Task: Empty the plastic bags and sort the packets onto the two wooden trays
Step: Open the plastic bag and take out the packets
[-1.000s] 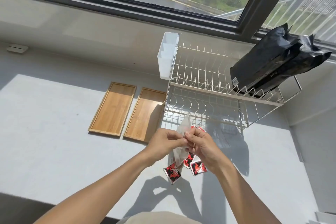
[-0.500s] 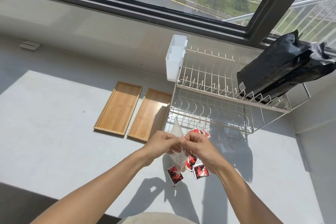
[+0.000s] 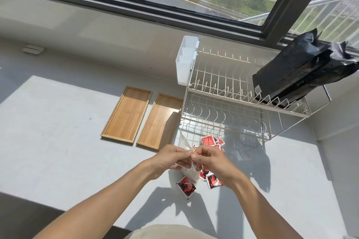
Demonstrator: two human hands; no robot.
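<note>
My left hand (image 3: 171, 156) and my right hand (image 3: 210, 160) meet over the counter, both pinching a clear plastic bag (image 3: 186, 172) that hangs between them. Under the hands lie loose red-and-black packets (image 3: 186, 186), with two more beside them (image 3: 212, 180). A second clear bag of red packets (image 3: 211, 140) lies just beyond my right hand. Two wooden trays sit side by side to the left, with nothing on them: the left tray (image 3: 127, 114) and the right tray (image 3: 160, 120).
A two-tier wire dish rack (image 3: 229, 101) stands behind the packets, with a white plastic caddy (image 3: 186, 60) on its left end. Black bags (image 3: 303, 72) lean on the rack's upper tier at right. A window runs along the back wall.
My hands stay together on the clear bag, which has shifted a little between my fingers. The view has tilted, so everything sits slightly lower and to the right.
</note>
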